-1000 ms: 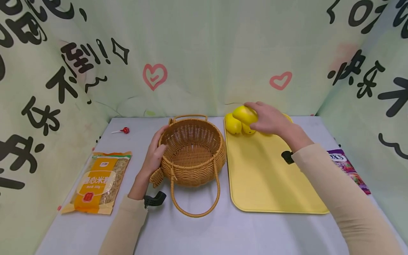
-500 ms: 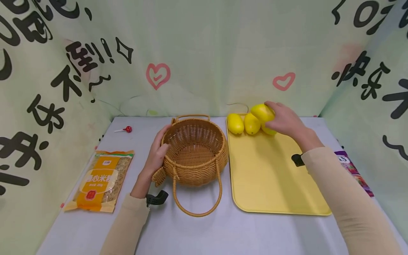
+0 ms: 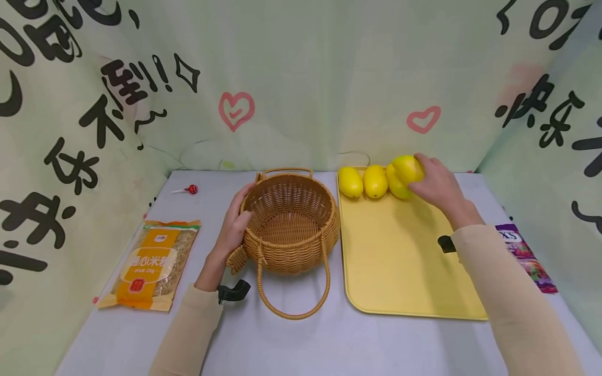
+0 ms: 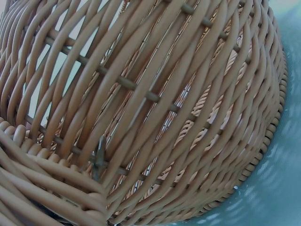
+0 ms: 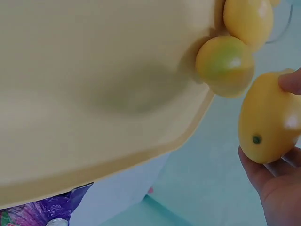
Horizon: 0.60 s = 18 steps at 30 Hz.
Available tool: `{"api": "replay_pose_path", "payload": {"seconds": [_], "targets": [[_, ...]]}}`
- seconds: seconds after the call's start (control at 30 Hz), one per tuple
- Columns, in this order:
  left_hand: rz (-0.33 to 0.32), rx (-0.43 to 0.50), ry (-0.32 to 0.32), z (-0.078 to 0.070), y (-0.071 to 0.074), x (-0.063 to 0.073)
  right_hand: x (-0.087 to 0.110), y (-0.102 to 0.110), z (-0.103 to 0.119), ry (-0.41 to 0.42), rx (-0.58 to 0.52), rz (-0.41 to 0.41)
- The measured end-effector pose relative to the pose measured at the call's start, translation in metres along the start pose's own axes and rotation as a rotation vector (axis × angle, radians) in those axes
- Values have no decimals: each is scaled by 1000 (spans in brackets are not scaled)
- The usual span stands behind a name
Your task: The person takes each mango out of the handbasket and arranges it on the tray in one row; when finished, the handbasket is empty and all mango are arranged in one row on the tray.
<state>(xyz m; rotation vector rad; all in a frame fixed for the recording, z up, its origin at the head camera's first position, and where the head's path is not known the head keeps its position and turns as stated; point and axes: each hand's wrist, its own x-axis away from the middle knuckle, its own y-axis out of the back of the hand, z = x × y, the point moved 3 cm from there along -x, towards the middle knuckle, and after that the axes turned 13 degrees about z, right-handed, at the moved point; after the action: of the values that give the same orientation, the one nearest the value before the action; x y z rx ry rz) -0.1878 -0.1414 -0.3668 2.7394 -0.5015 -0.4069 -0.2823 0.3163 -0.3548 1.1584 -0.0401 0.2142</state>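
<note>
My right hand (image 3: pixel 442 185) grips a yellow lemon (image 3: pixel 408 169) at the back of the yellow tray, held over the end of a row of lemons. The right wrist view shows the thumb on top of the held lemon (image 5: pixel 265 120), fingers beneath it, and its small green stem spot facing out. Three more lemons, the left one (image 3: pixel 350 183) nearest the basket, lie along the tray's back edge. My left hand (image 3: pixel 231 224) holds the left rim of a brown wicker basket (image 3: pixel 291 256), which has nothing in it. The left wrist view is filled by the basket's weave (image 4: pixel 155 108); the hand is hidden there.
The yellow tray (image 3: pixel 390 261) stands right beside the basket. The basket's long handle (image 3: pixel 293 316) hangs down in front. At the left lie a bag of grain-like food (image 3: pixel 150 266) and a red lollipop (image 3: pixel 192 189). A purple snack bag (image 3: pixel 527 256) lies past the tray's right edge.
My right hand has moved right along the tray's back edge with the lemon, uncovering the lemons lying there. My left hand stays on the basket. The head view has shifted slightly.
</note>
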Motion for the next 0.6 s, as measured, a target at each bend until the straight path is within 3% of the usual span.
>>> {"api": "replay_pose_path", "payload": {"seconds": [0.6], "targets": [[-1,3,4,-1,-1,2,3,-16,-41,-143,-135,-67]]}}
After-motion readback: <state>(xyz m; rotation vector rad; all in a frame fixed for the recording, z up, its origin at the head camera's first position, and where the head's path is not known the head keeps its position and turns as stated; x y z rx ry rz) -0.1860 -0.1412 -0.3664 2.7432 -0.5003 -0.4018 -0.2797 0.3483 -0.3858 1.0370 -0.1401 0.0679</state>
